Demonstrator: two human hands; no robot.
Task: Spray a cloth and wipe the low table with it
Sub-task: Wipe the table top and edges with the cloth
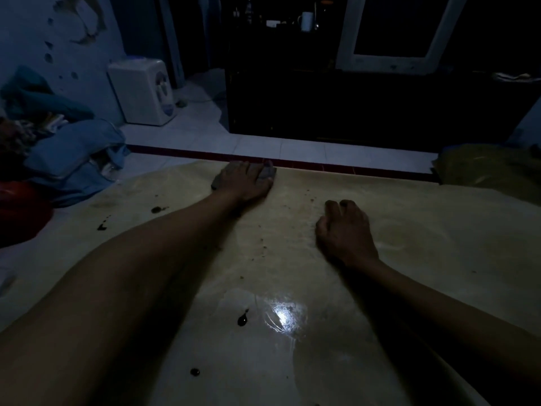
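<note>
Wiping step under way at the low table [409, 259] far edge
Left hand [248, 180] presses flat on the cloth [268, 172], not gripping; right hand [347, 230] rests curled, holding nothing; next, drag toward the dark spots [243, 319] nearer than the pressing hand

Low table [409, 288], pale yellowish top, fills lower and centre frame; wet sheen with bright glare patch at lower centre. Dark blots [243, 319] at lower centre and left-centre, fine crumbs [265, 247] scattered mid-frame. At far edge, upper centre, grey cloth [268, 172] lies flat under left hand [248, 183]; right hand [345, 230], fingers curled, rests right of centre.
</note>
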